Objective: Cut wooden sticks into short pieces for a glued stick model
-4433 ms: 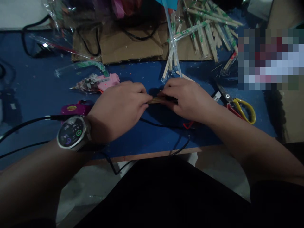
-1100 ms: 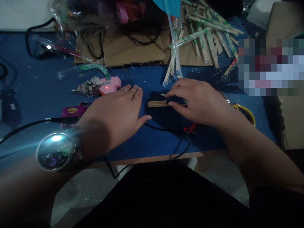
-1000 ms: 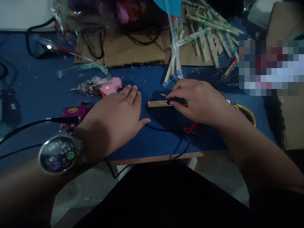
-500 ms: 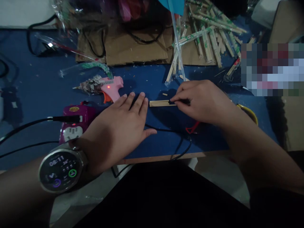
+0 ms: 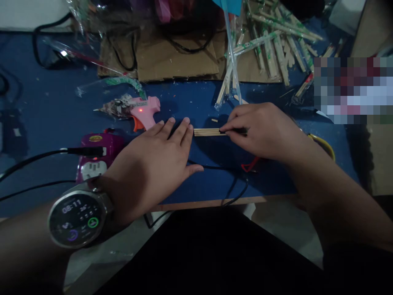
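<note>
Several thin wooden sticks (image 5: 206, 132) lie side by side in a flat row on the blue table. My left hand (image 5: 156, 159) rests palm down with fingers spread, its forefinger tip touching or very near the sticks' left ends. My right hand (image 5: 253, 130) is closed in a pinch at their right ends. Between its fingers is a slim black pen-like tool (image 5: 241, 130), mostly hidden, with its dark tip at the sticks. A short cut piece of stick (image 5: 214, 120) lies just behind the row.
A pink glue gun (image 5: 147, 110) with a lit red light lies beyond my left hand, near a purple power socket (image 5: 95, 143). Wrapped chopsticks (image 5: 270, 53) are piled on cardboard (image 5: 175, 61) at the back. Yellow-handled scissors (image 5: 324, 143) and a black cable (image 5: 211, 167) are nearby.
The view has shifted slightly. My right hand has moved very little at the sticks' right ends, and the lowest stick sticks out less plainly. My left hand stays in place.
</note>
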`<state>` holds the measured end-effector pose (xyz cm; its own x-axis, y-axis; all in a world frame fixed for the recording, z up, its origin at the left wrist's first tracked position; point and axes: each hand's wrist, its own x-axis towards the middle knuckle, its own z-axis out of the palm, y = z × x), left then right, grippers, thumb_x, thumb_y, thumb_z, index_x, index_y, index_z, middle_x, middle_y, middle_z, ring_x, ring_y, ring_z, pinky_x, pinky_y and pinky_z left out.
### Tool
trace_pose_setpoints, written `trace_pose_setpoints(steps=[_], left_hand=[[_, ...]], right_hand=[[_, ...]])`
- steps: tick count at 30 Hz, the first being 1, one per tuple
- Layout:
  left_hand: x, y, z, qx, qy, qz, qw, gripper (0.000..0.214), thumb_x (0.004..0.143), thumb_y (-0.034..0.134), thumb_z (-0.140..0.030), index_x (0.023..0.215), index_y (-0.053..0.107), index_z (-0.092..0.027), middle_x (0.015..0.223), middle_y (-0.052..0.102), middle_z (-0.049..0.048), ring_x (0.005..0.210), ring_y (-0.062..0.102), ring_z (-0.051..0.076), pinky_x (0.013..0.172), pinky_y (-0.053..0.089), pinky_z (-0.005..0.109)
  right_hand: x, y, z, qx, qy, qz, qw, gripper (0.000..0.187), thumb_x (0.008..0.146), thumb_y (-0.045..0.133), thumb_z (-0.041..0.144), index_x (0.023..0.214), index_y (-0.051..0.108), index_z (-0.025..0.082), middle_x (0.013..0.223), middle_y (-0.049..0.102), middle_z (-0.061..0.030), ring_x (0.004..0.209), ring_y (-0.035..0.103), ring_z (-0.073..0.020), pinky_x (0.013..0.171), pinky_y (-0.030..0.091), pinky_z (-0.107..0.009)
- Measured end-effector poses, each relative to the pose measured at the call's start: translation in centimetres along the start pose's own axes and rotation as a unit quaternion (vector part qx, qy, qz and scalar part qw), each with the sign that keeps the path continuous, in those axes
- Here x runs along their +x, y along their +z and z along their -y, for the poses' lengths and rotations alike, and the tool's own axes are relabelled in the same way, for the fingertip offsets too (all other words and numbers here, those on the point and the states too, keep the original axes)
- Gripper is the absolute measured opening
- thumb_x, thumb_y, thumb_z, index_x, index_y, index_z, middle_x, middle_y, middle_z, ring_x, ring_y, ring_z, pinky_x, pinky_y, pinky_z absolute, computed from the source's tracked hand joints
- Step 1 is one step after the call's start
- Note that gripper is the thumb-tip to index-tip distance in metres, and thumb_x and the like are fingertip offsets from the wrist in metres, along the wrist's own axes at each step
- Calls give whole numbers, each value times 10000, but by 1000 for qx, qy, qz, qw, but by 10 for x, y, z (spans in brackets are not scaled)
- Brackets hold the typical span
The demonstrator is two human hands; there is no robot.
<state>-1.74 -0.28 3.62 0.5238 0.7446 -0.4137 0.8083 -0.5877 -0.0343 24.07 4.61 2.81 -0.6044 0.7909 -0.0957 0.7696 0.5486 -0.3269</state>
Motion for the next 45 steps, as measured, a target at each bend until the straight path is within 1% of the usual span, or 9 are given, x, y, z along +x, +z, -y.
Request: trace_pose_setpoints(steps=[5,9,13,16,22,27,34,39,45], left_hand=[[-1,5,2,-10,5,-20,1000,905,1141,564,-553,1770,339,59,1859,283,293,1721,344,527,1409,328,644],[-1,8,4,-18,11,-34,999,907,1143,544,-564,1768,340,59,1856,300,299,1728,339,512,1416,317,621],[-2,10,5,-4,15,-31,999,920,1147,506,-583,1777,312,59,1858,286,303,1729,339,512,1407,320,635],[-2,9,5,5,17,-36,999,906,1150,476,-586,1787,307,35,1861,285,291,1730,351,495,1401,333,628],[-3,14,10,-23,22,-55,998,859,1143,474,-574,1798,339,-37,1853,366,245,1740,359,450,1409,329,596],[-6,20,13,-12,30,-75,997,852,1142,488,-566,1790,363,-29,1870,345,220,1739,362,445,1417,317,573],[-4,19,15,0,37,-70,997,876,1135,502,-588,1783,372,-12,1863,364,209,1722,397,441,1407,349,562],[-5,18,15,-10,30,-62,998,851,1130,488,-596,1787,395,-63,1870,363,187,1719,405,438,1398,358,566],[-4,19,14,-18,31,-66,997,858,1137,454,-595,1785,382,-38,1872,350,211,1727,383,451,1401,342,579]], right_hand=[[-1,0,-1,-4,-8,-2,1000,344,1051,600,241,1189,913,275,1224,873,-63,1103,814,-306,969,598,-445],[-1,1,-2,-9,-10,-2,1000,349,1053,595,247,1181,914,302,1211,870,-48,1102,806,-290,984,591,-427],[0,1,-1,-7,-3,0,1000,348,1045,597,232,1192,912,260,1223,869,-71,1108,805,-298,977,586,-435],[0,0,0,-3,-2,6,1000,351,1037,599,221,1207,906,224,1230,870,-92,1113,808,-309,973,591,-448],[-2,-3,2,-6,-6,3,1000,323,1018,615,226,1123,916,284,1193,881,-62,1075,818,-304,968,619,-453],[-1,-3,3,5,-3,6,1000,333,986,625,199,1104,924,285,1191,878,-75,1080,822,-340,973,620,-491],[-1,-2,1,2,-1,0,1000,321,983,616,219,1071,918,289,1152,875,-59,1061,813,-308,965,603,-448],[0,-1,2,4,1,-1,1000,315,989,617,219,1080,911,289,1174,874,-59,1070,814,-316,964,603,-459],[0,-1,1,2,-9,-5,1000,328,1009,599,241,1093,910,303,1166,877,-49,1059,809,-294,947,606,-439]])
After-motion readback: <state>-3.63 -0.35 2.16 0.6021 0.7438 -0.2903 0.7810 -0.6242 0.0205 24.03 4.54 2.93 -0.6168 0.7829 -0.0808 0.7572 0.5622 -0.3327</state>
